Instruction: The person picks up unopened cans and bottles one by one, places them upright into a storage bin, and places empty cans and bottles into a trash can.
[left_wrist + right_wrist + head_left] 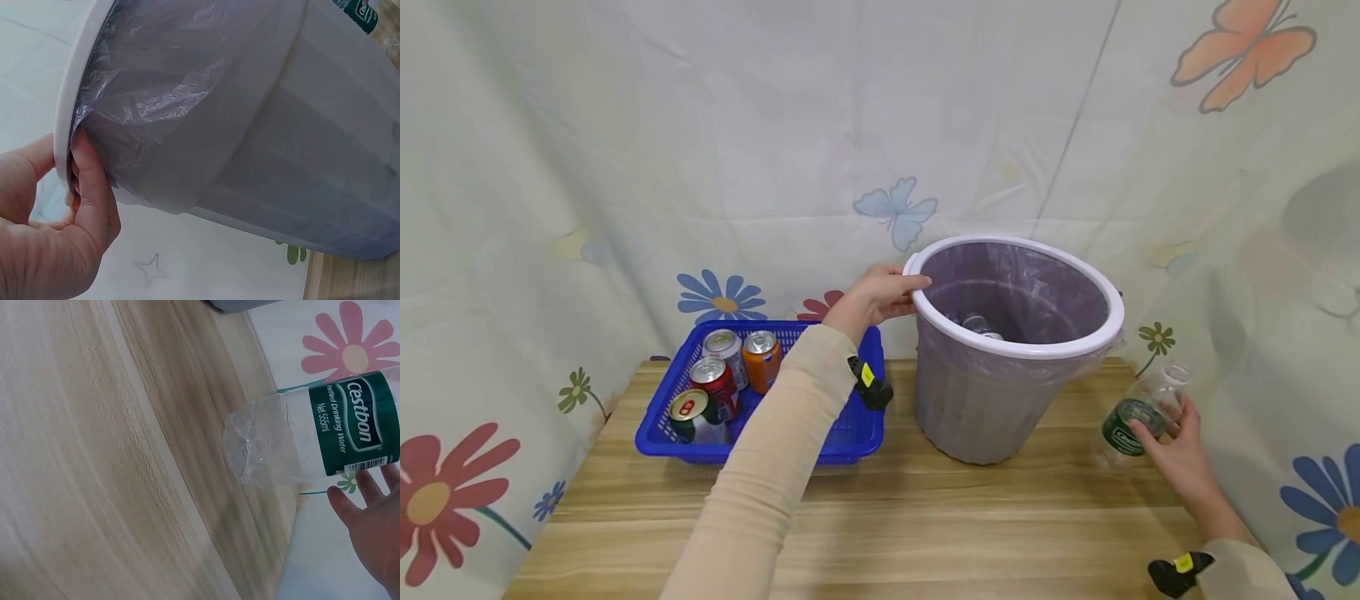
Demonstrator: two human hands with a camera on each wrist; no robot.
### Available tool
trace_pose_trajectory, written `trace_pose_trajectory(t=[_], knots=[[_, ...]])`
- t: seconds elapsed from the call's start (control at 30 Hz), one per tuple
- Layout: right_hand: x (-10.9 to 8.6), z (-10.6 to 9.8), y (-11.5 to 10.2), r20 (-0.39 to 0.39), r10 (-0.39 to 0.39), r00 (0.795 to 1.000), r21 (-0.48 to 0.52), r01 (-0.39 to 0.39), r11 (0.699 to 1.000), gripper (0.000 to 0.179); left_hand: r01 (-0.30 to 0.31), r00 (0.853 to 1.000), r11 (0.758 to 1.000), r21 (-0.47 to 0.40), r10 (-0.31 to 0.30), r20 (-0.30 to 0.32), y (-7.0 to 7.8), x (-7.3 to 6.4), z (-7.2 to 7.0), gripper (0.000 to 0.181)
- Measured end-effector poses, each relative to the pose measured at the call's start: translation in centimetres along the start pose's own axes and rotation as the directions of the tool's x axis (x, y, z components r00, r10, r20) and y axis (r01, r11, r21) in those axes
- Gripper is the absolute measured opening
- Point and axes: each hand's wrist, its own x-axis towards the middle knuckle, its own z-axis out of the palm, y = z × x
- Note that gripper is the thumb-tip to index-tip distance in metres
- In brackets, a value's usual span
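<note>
A grey trash bin with a white rim and a clear plastic liner leans so that its rim slopes down to the right. My left hand grips the rim at its left side, thumb outside and fingers under the lip. Inside the bin lies at least one clear bottle, partly hidden by the rim. To the right of the bin, my right hand holds a clear plastic bottle by its green label. That bottle is tilted and has no visible cap; whether its base touches the table cannot be told.
A blue plastic basket stands left of the bin with several drink cans, among them an orange can and a red can. My left forearm crosses over the basket. Behind the wooden table hangs a flower-patterned curtain.
</note>
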Motion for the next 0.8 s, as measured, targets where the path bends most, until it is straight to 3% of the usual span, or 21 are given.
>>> trace_pose_trajectory(t=[0.27,0.6,0.8], knots=[[-0.2,0.5,-1.0,0.002,0.034,0.999,0.037,-0.034,0.999,0.090,0.007,1.000,1.000,-0.007,-0.007,0.005,0.1,0.1,0.1,0.036],[1.4,1.4,2.4,-0.093,0.014,0.996,0.048,-0.009,0.999,0.085,0.005,1.000,1.000,-0.008,-0.005,0.003,0.1,0.1,0.0,0.034],[1.3,1.9,2.0,-0.157,0.011,0.988,0.057,-0.002,0.998,0.077,-0.001,1.000,1.000,-0.012,0.001,-0.004,0.0,0.1,-0.1,0.032]])
